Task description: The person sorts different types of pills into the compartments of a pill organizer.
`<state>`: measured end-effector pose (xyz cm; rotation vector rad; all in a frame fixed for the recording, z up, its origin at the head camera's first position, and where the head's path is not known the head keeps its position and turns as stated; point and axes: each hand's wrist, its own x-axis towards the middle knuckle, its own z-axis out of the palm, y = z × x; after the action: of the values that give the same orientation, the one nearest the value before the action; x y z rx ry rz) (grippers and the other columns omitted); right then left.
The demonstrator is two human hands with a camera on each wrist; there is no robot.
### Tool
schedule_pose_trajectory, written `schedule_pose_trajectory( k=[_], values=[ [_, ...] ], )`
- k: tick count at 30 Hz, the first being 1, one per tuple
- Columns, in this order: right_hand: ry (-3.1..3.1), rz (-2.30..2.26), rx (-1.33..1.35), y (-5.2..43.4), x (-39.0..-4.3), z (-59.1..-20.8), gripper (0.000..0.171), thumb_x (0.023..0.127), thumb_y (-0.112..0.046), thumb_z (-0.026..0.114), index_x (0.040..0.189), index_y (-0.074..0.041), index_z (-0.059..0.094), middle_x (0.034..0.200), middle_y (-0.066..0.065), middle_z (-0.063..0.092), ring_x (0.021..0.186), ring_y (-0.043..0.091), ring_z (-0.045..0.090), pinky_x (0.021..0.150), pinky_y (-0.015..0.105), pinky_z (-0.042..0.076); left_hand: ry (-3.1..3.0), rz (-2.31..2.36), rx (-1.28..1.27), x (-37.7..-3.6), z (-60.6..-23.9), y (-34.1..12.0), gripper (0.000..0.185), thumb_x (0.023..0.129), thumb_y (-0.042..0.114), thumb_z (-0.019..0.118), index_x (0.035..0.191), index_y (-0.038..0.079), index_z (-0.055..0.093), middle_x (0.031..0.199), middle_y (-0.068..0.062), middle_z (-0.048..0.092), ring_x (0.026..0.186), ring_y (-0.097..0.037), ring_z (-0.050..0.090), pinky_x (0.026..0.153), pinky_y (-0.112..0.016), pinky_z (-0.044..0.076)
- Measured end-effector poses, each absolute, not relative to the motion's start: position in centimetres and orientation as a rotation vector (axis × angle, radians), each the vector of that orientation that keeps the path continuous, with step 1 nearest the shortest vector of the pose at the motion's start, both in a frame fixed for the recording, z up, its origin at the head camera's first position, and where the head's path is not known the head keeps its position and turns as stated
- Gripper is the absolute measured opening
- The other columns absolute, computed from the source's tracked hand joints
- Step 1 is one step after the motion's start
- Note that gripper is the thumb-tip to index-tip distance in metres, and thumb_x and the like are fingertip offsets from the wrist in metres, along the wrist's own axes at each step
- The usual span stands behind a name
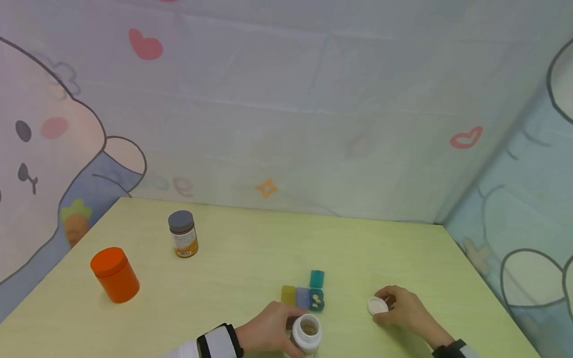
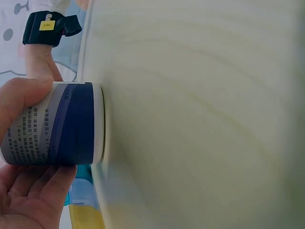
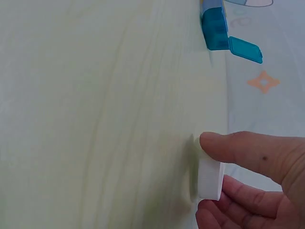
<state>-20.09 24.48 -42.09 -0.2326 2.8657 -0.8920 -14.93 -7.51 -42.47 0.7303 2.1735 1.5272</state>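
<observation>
Near the desk's front edge, the left hand wraps the open white plastic pill bottle by its body; it looks light, rigid and smooth, best gripped round the labelled wall. The right hand pinches the round white plastic cap by its rim, just right of the bottle.

Soft, even light fills the scene, leaving only faint shadows under the orange jar and the grey-lidded bottle on the desk. The head view is slightly hazy, with lines bowing near the edges. Both wrist views blur the desk surface up close.
</observation>
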Motion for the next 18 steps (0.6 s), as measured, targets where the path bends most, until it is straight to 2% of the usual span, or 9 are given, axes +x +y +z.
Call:
schedule_pose_trajectory(
  k=[7, 14, 18],
  values=[
    [2.855, -0.995, -0.396, 22.3, -18.7, -38.7, 0.043, 0.075, 0.002, 0.084, 0.113, 0.006, 0.064, 0.106, 0.012, 0.066, 0.088, 0.022, 0.066, 0.069, 0.029, 0.054, 2.167, 1.522, 0.757, -14.8, -42.4, -7.7, 0.045, 0.071, -0.005, 0.087, 0.113, 0.001, 0.073, 0.109, -0.006, 0.076, 0.099, 0.003, 0.066, 0.088, -0.013, 0.049],
    [2.777, -0.999, -0.852, 19.0, -17.1, -36.0, 0.044, 0.072, 0.002, 0.085, 0.113, 0.005, 0.067, 0.103, 0.009, 0.068, 0.082, 0.003, 0.053, 0.067, 0.025, 0.056, 2.195, 1.492, 0.73, -15.0, -42.3, -7.6, 0.044, 0.07, -0.003, 0.088, 0.111, 0.005, 0.074, 0.107, -0.001, 0.076, 0.095, 0.006, 0.063, 0.088, -0.014, 0.049],
    [2.703, -0.982, -0.958, 17.3, -16.5, -35.4, 0.044, 0.071, 0.001, 0.087, 0.109, 0.002, 0.066, 0.099, 0.003, 0.068, 0.08, -0.002, 0.053, 0.068, 0.022, 0.056, 2.209, 1.485, 0.738, -15.0, -42.3, -7.5, 0.044, 0.07, -0.003, 0.088, 0.11, 0.003, 0.074, 0.106, -0.002, 0.076, 0.094, 0.007, 0.063, 0.087, -0.014, 0.049]
  ],
)
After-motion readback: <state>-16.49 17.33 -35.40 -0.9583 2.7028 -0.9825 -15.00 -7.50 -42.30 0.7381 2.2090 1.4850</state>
